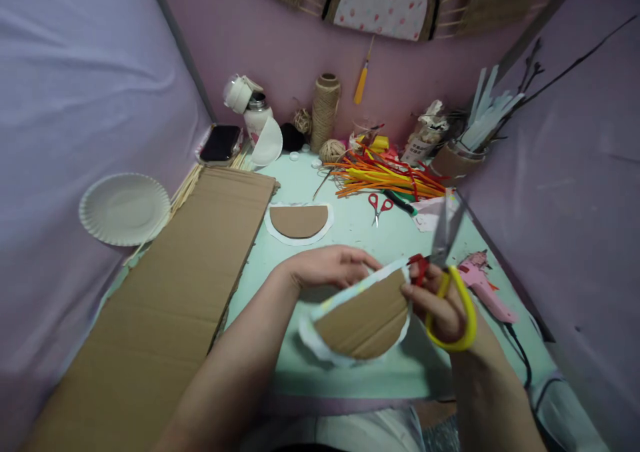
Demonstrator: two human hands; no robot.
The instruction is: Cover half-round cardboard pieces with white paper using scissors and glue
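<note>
A cardboard half circle (367,319) with a white, pale-patterned edging hangs tilted above the table in front of me. My right hand (440,299) pinches its right corner between thumb and fingers. That same hand also holds large scissors (465,315) with yellow and red handles, their blades pointing up and slightly apart. Along the upper straight edge is my left hand (335,265), fingers loosely stretched and apart; whether they touch the edging I cannot tell. Behind it, a second cardboard half circle (299,221) lies on white paper.
On the left lies a long cardboard sheet (200,259), beside a paper plate (125,209). Small red scissors (377,209), orange and yellow strips (390,175) and a twine spool (325,112) are at the back. A pink glue gun (485,289) with a cord is at right.
</note>
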